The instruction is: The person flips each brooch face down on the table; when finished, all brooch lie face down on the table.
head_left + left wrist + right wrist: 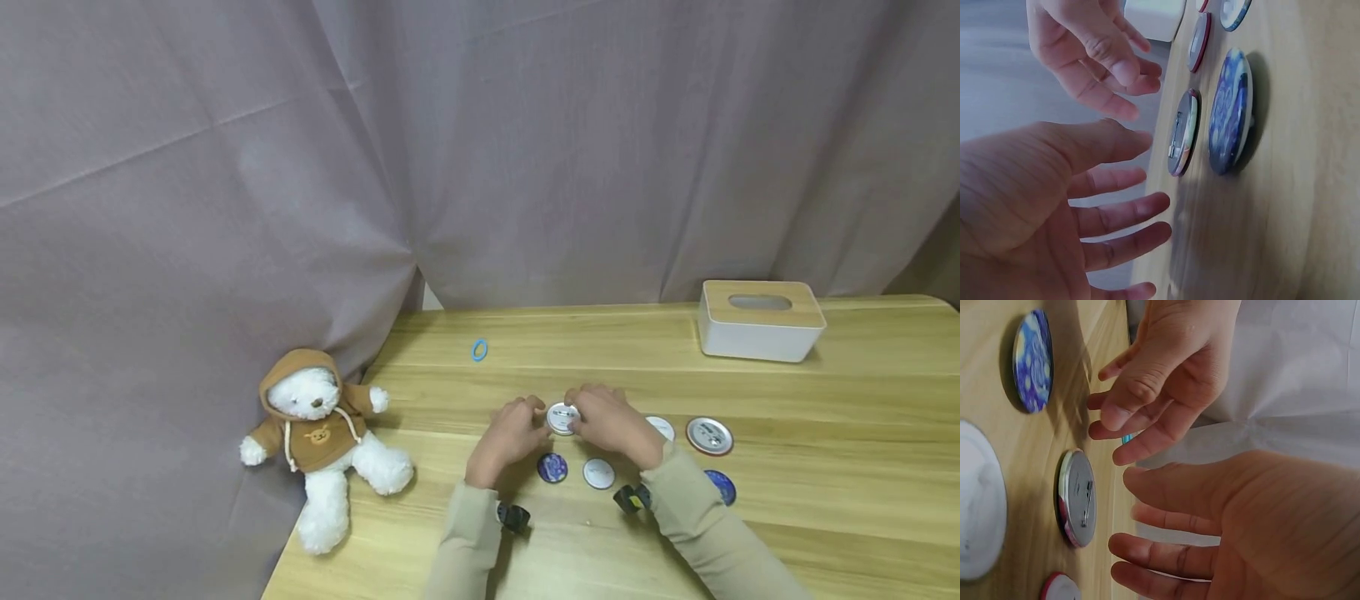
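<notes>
A round pin-back badge point(561, 419) lies on the table with its silvery back and pin facing up. My left hand point(513, 439) is just to its left, and my right hand point(609, 421) overlaps its right edge in the head view. Both wrist views show the fingers of the two hands loosely spread a little above this badge point(1183, 134), with nothing held. Nearer to me lie a blue starry-patterned badge point(552, 468), picture side up, and a badge with a white back point(598, 473).
Right of my right hand are a partly covered white-backed badge point(661, 427), a larger badge with a red rim point(709, 436) and a blue badge point(721, 487). A tissue box point(762, 321) stands at the back right. A blue ring point(479, 350) and a teddy bear point(318, 442) are to the left.
</notes>
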Motion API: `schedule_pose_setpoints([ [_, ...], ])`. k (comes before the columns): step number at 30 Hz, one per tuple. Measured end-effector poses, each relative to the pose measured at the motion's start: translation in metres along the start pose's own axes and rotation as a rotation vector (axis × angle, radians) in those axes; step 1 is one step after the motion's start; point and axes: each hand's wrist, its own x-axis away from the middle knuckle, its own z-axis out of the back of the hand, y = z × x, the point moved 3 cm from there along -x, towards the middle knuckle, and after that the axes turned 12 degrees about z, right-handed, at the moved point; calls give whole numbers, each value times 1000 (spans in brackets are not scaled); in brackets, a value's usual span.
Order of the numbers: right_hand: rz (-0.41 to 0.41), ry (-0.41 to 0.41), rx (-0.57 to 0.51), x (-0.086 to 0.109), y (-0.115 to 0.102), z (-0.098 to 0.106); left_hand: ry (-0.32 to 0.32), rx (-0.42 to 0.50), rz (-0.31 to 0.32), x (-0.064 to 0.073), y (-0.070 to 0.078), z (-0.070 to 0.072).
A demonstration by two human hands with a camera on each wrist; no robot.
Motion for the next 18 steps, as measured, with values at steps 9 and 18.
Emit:
schedule_pose_setpoints([
  [9, 46, -45, 18, 7, -20, -6, 27, -4, -86, 17, -2, 8],
  [18, 60, -74, -10, 11, -32, -18, -29, 24, -55, 33, -9, 5],
])
